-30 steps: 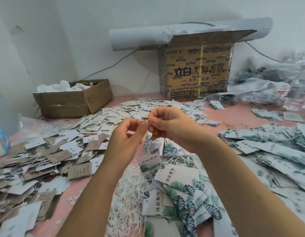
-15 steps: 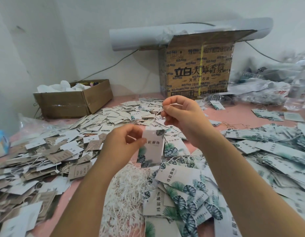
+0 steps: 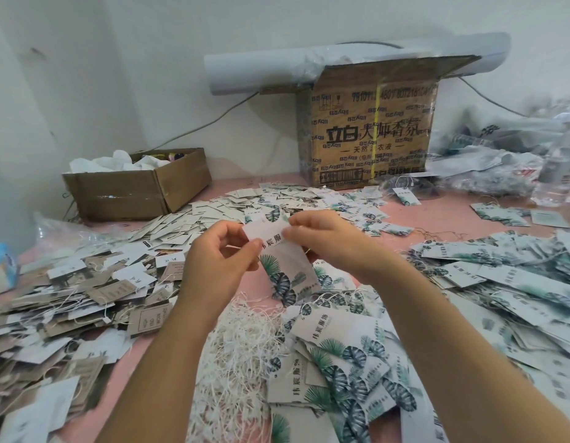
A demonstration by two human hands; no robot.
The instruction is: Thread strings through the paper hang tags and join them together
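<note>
The left hand (image 3: 219,266) pinches the tag (image 3: 279,270) at its left edge between thumb and fingers. The right hand (image 3: 331,241) pinches its top edge. The tag (leaf print, dark characters) hangs tilted above the table (image 3: 437,219), in front of the box (image 3: 370,132). Farther from the box, under the wrists, lie the strings (image 3: 239,362). Loose tags (image 3: 117,292) cover the table in front of the box.

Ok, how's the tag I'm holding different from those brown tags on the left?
The held tag is white with green leaves; the brown tags are plain with print. The held tag is lifted, pinched by the left hand and right hand; the brown tags lie piled. Both are paper.
</note>
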